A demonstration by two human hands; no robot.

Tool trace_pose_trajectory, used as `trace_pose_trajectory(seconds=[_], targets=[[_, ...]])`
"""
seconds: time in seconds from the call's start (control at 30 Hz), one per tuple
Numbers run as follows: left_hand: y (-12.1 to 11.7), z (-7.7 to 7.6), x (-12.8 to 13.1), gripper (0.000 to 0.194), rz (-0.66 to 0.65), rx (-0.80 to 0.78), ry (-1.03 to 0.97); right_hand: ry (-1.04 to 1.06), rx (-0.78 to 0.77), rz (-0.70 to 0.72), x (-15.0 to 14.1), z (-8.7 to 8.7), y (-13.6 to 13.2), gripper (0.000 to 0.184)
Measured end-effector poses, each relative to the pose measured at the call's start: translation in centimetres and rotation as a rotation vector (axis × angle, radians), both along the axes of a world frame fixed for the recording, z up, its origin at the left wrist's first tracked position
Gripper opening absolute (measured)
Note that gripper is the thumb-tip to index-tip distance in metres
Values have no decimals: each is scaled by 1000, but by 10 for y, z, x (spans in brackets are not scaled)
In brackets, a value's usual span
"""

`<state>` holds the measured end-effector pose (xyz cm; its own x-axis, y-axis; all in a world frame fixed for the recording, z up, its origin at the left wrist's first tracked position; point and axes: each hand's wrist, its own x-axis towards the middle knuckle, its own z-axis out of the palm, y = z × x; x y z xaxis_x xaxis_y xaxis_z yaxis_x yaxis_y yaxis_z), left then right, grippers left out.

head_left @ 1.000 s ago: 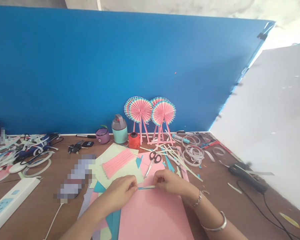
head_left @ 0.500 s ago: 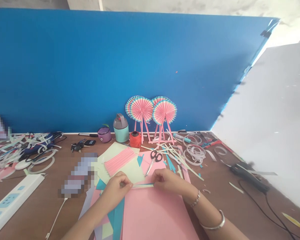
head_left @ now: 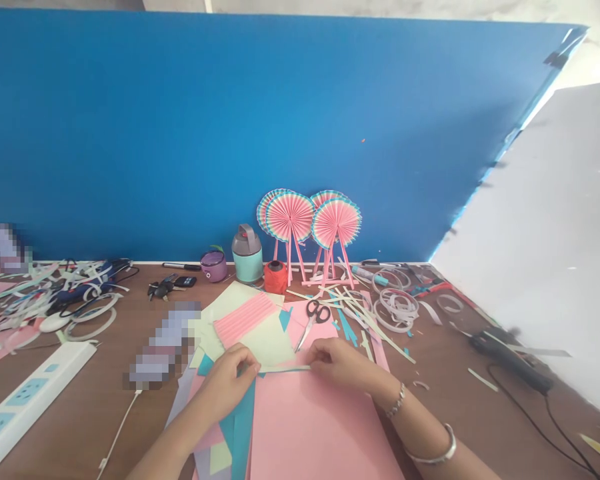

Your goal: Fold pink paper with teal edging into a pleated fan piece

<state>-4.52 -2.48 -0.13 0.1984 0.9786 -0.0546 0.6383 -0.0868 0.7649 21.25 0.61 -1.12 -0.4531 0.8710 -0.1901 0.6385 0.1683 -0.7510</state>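
Observation:
A narrow pale paper strip (head_left: 285,369) with a bluish edge stretches level between my two hands. My left hand (head_left: 233,375) is closed in a pinch at its left end. At the other end my right hand (head_left: 337,360) pinches it, fingers curled under. Beneath lies a large sheet of pink paper (head_left: 315,427), with teal paper (head_left: 243,427) showing along its left side. Just beyond the hands rest a pink pleated paper piece (head_left: 245,320) on pale green paper (head_left: 280,343) and black-handled scissors (head_left: 310,325) with blades towards me.
Pink pleated paper wheels (head_left: 337,223) on stands are at the back, beside a red spool (head_left: 275,277), a teal container (head_left: 247,257) and a purple pot (head_left: 214,265). Paper scraps and coiled strips (head_left: 397,307) lie right, near a black corded tool (head_left: 510,360). A power strip (head_left: 35,400) lies left.
The view has shifted slightly, so most things appear further right. My left hand has moved a little left relative to the pink sheet. The strip now shows a paler face and less teal.

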Motion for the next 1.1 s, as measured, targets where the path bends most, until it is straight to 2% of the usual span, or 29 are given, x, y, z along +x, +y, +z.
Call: trace_pose_trajectory(seconds=[0.07, 0.2, 0.4, 0.5, 0.63, 0.77, 0.9, 0.97, 1.1], targets=[[-3, 4, 2, 20, -13, -33, 5, -2, -3, 23, 2, 0, 1, 22], [-9, 10, 4, 20, -82, -201, -22, -21, -38, 104, 9, 3, 1, 24], [-18, 10, 10, 16, -196, -321, -106, -64, -65, 203, 20, 7, 2, 25], [-19, 9, 15, 12, -274, -228, -77, -86, -90, 207, 23, 6, 2, 26], [-17, 10, 14, 15, -220, -75, -46, -119, -82, 198, 21, 7, 2, 26], [-16, 14, 10, 15, -157, -118, -31, -151, -60, 193, 19, 9, 0, 25], [-16, 18, 7, 15, -183, -182, 1, -132, -52, 201, 18, 8, -1, 24], [-16, 18, 6, 14, -204, -146, 40, -129, -45, 200, 17, 7, -1, 24], [-17, 13, 9, 15, -270, 27, 109, -129, -38, 201, 17, 5, -1, 24]])
